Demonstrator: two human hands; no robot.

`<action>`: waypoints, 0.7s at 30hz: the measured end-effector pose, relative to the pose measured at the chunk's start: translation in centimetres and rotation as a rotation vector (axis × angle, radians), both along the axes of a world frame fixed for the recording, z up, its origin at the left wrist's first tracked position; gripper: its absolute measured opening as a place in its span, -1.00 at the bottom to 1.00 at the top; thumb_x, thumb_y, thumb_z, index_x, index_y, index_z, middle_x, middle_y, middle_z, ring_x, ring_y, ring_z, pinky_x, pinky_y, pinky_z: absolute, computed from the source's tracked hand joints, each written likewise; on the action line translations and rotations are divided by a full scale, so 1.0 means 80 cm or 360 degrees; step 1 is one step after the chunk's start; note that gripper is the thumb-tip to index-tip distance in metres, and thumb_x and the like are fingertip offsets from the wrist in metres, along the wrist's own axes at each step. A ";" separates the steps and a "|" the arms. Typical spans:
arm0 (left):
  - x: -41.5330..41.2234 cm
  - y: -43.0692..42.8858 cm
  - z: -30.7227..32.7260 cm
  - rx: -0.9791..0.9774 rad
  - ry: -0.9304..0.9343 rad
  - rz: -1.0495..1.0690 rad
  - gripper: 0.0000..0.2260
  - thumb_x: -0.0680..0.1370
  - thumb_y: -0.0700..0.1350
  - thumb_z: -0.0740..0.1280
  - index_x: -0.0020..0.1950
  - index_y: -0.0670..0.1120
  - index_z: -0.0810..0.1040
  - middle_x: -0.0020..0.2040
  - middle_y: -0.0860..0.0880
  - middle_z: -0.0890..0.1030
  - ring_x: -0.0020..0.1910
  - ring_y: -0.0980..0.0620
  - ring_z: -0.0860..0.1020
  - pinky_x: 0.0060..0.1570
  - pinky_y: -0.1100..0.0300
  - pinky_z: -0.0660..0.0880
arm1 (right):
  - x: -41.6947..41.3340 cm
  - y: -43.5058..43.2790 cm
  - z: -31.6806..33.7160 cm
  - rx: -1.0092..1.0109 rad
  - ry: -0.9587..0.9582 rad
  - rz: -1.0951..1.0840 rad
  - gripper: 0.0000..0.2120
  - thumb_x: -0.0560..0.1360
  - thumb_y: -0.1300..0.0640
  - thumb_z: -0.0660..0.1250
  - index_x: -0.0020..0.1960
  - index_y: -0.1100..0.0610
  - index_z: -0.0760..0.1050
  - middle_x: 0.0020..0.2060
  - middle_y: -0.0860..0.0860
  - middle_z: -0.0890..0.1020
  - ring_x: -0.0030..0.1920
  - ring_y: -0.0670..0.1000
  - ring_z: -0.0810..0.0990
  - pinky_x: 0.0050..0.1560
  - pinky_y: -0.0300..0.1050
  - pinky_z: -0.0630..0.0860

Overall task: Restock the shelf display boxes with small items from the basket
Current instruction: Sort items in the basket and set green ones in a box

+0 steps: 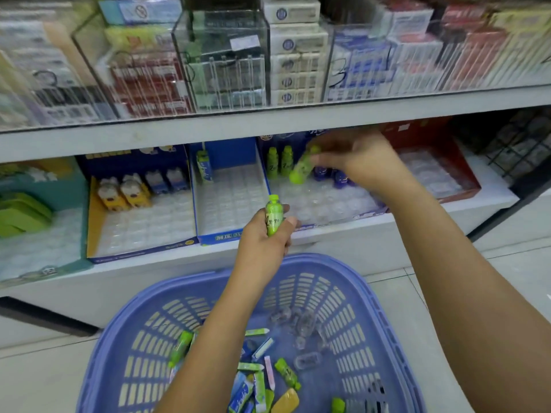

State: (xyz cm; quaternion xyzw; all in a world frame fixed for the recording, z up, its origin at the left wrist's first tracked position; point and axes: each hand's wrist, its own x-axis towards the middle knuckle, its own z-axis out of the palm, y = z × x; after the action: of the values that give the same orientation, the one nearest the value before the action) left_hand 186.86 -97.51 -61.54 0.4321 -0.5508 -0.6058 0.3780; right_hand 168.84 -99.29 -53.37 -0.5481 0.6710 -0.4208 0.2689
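Your left hand (265, 238) grips a small green bottle (273, 217) upright by its body, above the basket (313, 260); your right hand (360, 162) pinches a second bottle (302, 168), tilted over the display box (366, 212). Both look light, rigid and slick, so hold the body, not the cap

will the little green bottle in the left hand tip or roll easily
Probably light: the left hand holds the small green plastic bottle upright in its fingers. Tall and narrow, so likely tippy outside the clear dimpled tray. Round body, may roll on its side.
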 end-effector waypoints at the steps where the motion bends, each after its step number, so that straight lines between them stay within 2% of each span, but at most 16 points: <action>1: -0.002 -0.001 -0.001 0.0020 0.0001 0.0001 -0.92 0.58 -0.12 0.27 0.01 0.06 0.51 -0.24 0.09 0.63 -0.40 0.18 0.43 -0.38 0.34 0.42 | -0.007 -0.013 -0.001 -0.0038 0.0070 -0.0093 -0.84 0.41 0.15 0.46 -0.09 0.24 0.61 -0.40 -0.13 0.62 -0.49 -0.27 0.49 -0.50 -0.45 0.36; 2: -0.005 -0.001 -0.002 0.0044 0.0000 0.0001 -0.93 0.59 -0.10 0.26 0.00 0.05 0.51 -0.23 0.09 0.63 -0.38 0.17 0.43 -0.38 0.34 0.42 | -0.014 -0.027 -0.002 -0.0059 0.0151 -0.0170 -0.80 0.43 0.16 0.43 -0.11 0.31 0.57 -0.42 -0.12 0.60 -0.46 -0.25 0.51 -0.47 -0.45 0.39; 3: -0.006 0.000 -0.003 0.0075 -0.0001 0.0004 -0.94 0.59 -0.07 0.25 -0.01 0.04 0.52 -0.23 0.10 0.64 -0.38 0.17 0.44 -0.38 0.34 0.42 | -0.021 -0.040 -0.006 -0.0068 0.0241 -0.0209 -0.78 0.44 0.17 0.41 -0.12 0.35 0.54 -0.35 -0.06 0.63 -0.35 -0.21 0.55 -0.34 -0.39 0.46; 4: -0.007 0.001 -0.004 0.0107 0.0004 0.0010 -0.93 0.59 -0.05 0.25 -0.02 0.03 0.52 -0.24 0.10 0.64 -0.39 0.18 0.44 -0.39 0.33 0.43 | -0.025 -0.053 -0.010 -0.0059 0.0329 -0.0213 -0.77 0.45 0.18 0.40 -0.08 0.37 0.53 -0.23 0.05 0.65 -0.20 -0.09 0.59 -0.17 -0.29 0.48; 5: -0.008 0.003 -0.006 0.0144 0.0028 0.0015 -0.91 0.59 -0.03 0.24 -0.03 0.02 0.53 -0.25 0.10 0.64 -0.40 0.19 0.44 -0.40 0.32 0.42 | -0.028 -0.064 -0.016 -0.0029 0.0399 -0.0190 -0.76 0.45 0.18 0.40 -0.02 0.35 0.54 -0.11 0.08 0.64 -0.09 -0.03 0.56 -0.11 -0.29 0.42; 6: -0.008 0.004 -0.007 0.0185 0.0066 0.0020 -0.88 0.59 -0.03 0.23 -0.03 0.00 0.54 -0.26 0.08 0.64 -0.42 0.19 0.44 -0.42 0.32 0.41 | -0.031 -0.074 -0.022 0.0015 0.0446 -0.0148 -0.76 0.45 0.17 0.40 0.04 0.31 0.55 -0.05 0.06 0.62 -0.05 -0.05 0.52 -0.14 -0.37 0.35; 8: -0.007 0.005 -0.010 0.0271 0.0152 0.0039 -0.83 0.61 -0.03 0.20 -0.02 -0.05 0.55 -0.27 0.04 0.62 -0.45 0.16 0.43 -0.45 0.30 0.39 | -0.033 -0.090 -0.033 0.0096 0.0521 -0.0038 -0.75 0.46 0.15 0.40 0.11 0.21 0.56 -0.01 0.01 0.58 -0.04 -0.11 0.44 -0.24 -0.50 0.27; 10: -0.006 0.003 -0.010 0.0396 0.0279 0.0056 -0.76 0.63 -0.03 0.14 0.00 -0.11 0.55 -0.30 -0.02 0.60 -0.47 0.13 0.42 -0.48 0.29 0.35 | -0.036 -0.100 -0.037 0.0153 0.0516 0.0059 -0.74 0.46 0.14 0.40 0.14 0.13 0.57 0.02 0.00 0.60 -0.02 -0.11 0.46 -0.24 -0.54 0.27; 13: -0.004 -0.001 -0.007 0.0624 0.0537 0.0030 -0.67 0.65 -0.05 0.05 0.01 -0.19 0.55 -0.33 -0.07 0.53 -0.50 0.10 0.39 -0.53 0.29 0.32 | -0.045 -0.108 -0.033 0.0254 0.0556 0.0165 -0.70 0.46 0.10 0.41 0.18 0.08 0.55 0.10 0.01 0.60 0.01 -0.12 0.47 -0.08 -0.44 0.30; 15: -0.002 -0.003 -0.003 0.0690 0.0646 -0.0008 -0.64 0.65 -0.08 0.01 0.05 -0.23 0.54 -0.33 -0.07 0.49 -0.48 0.09 0.37 -0.53 0.30 0.31 | -0.049 -0.111 -0.033 0.0276 0.0564 0.0194 -0.69 0.46 0.09 0.41 0.18 0.08 0.55 0.12 0.01 0.60 0.00 -0.14 0.46 -0.07 -0.45 0.30; 18: 0.000 -0.005 0.002 0.0715 0.0720 -0.0032 -0.63 0.64 -0.12 -0.03 0.10 -0.24 0.53 -0.31 -0.06 0.44 -0.45 0.08 0.34 -0.53 0.30 0.30 | -0.050 -0.114 -0.040 0.0223 0.0585 0.0154 -0.70 0.45 0.07 0.42 0.17 0.07 0.56 0.07 -0.03 0.60 0.01 -0.14 0.47 -0.12 -0.49 0.29; 21: 0.003 -0.005 0.003 0.0712 0.0751 -0.0020 -0.65 0.63 -0.15 -0.02 0.14 -0.25 0.52 -0.30 -0.06 0.44 -0.43 0.07 0.34 -0.51 0.29 0.29 | -0.050 -0.115 -0.047 0.0222 0.0597 0.0165 -0.71 0.44 0.10 0.42 0.16 0.06 0.56 0.08 -0.01 0.61 0.05 -0.10 0.52 0.04 -0.34 0.38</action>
State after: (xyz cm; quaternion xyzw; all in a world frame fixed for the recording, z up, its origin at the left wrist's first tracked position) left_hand 187.07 -97.89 -61.28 0.3487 -0.3040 -0.7976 0.3871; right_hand 164.84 -108.47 -57.09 -0.6308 0.7076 -0.2494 0.1978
